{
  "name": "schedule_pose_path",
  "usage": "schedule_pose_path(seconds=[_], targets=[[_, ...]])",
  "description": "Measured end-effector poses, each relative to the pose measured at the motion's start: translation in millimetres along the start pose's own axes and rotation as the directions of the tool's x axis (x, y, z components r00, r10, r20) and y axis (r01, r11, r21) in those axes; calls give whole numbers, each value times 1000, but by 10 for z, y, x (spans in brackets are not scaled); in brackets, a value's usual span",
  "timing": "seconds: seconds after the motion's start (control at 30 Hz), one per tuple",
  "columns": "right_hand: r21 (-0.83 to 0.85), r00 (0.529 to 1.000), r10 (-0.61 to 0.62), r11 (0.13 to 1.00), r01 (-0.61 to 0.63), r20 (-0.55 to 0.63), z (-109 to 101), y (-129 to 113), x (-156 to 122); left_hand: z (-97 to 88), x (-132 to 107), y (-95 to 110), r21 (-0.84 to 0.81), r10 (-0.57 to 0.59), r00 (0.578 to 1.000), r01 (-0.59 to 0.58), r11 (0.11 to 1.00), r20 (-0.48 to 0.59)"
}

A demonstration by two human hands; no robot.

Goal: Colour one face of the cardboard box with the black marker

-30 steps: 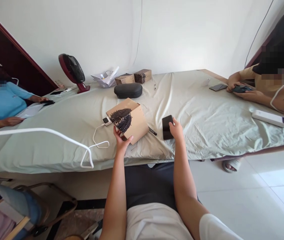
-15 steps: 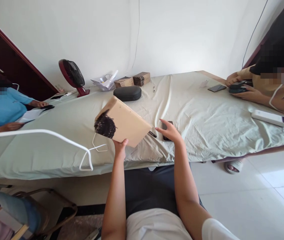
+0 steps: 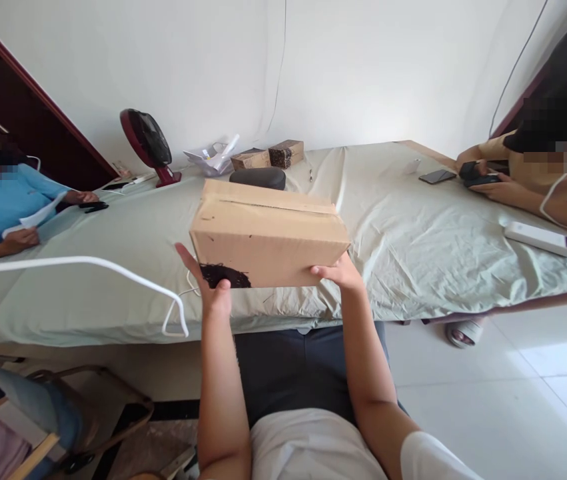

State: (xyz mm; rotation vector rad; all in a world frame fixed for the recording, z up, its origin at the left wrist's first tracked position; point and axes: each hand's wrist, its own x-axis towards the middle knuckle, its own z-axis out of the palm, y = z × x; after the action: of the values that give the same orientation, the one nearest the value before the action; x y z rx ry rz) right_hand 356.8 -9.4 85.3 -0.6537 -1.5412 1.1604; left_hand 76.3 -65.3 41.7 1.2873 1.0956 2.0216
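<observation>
In a room with a plain white wall [image 3: 373,73], a long table under a pale cloth [image 3: 413,230] bore the work. At its near side, before the wearer, a cardboard box [image 3: 270,233] was held by both ends, its long side facing the body. Half a second before, the left hand alone had it, canted at an angle; it had since been turned broadside, and the right hand had left a black phone to take the other end. That appeared to make handling the box a two-handed job, with a steadier hold. The phone no longer showed.

The left hand [image 3: 214,297] held the lower left corner, thumb on the front at a black patch [image 3: 228,273], one finger stretched wide of the cardboard; its other fingers could not be seen. The right hand [image 3: 340,272] clasped the lower right end, thumb along the front, remaining fingers hidden. Both forearms reached forward, nearly parallel. Whether the underside touched the cloth could not be told.

Beyond lay a black case [image 3: 266,177], partly covered, then two smaller boxes [image 3: 286,154] and a fan [image 3: 147,141]. At left, a person in blue [image 3: 10,207] held paper.
</observation>
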Motion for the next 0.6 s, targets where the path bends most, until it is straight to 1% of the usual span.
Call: schedule_pose_path(seconds=[0.03, 0.07, 0.1, 0.17, 0.27, 0.4, 0.47, 0.53, 0.6], targets=[[-23, 1000, -7, 1000, 8, 27, -38, -47, -8, -102, 16, 61, 42, 51, 999, -51, 998, 1], [-44, 998, -20, 999, 22, 58, -61, -99, -11, -191, 17, 105, 92, 72, 997, -73, 993, 19], [-62, 996, -34, 997, 40, 88, -71, -153, -11, -261, 5, 134, 142, 65, 997, -70, 987, 37], [-89, 989, -61, 993, 73, 133, -64, -252, -2, -344, -43, 162, 216, 21, 998, -32, 976, 56], [-106, 985, -94, 988, 110, 147, -44, -345, 19, -367, -108, 209, 240, -27, 998, 12, 971, 60], [-128, 984, -96, 985, 116, 152, -65, -378, 40, -384, -119, 354, 288, -22, 993, -13, 958, 120], [-129, 989, -76, 987, 93, 129, -84, -389, 40, -417, -112, 429, 327, -4, 987, -49, 944, 162], [-108, 996, -38, 993, 47, 81, -97, -411, 32, -440, -104, 496, 351, 3, 979, -76, 933, 206], [-85, 999, -6, 996, 10, 37, -106, -445, 23, -422, -96, 571, 363, -4, 971, -85, 928, 239]])
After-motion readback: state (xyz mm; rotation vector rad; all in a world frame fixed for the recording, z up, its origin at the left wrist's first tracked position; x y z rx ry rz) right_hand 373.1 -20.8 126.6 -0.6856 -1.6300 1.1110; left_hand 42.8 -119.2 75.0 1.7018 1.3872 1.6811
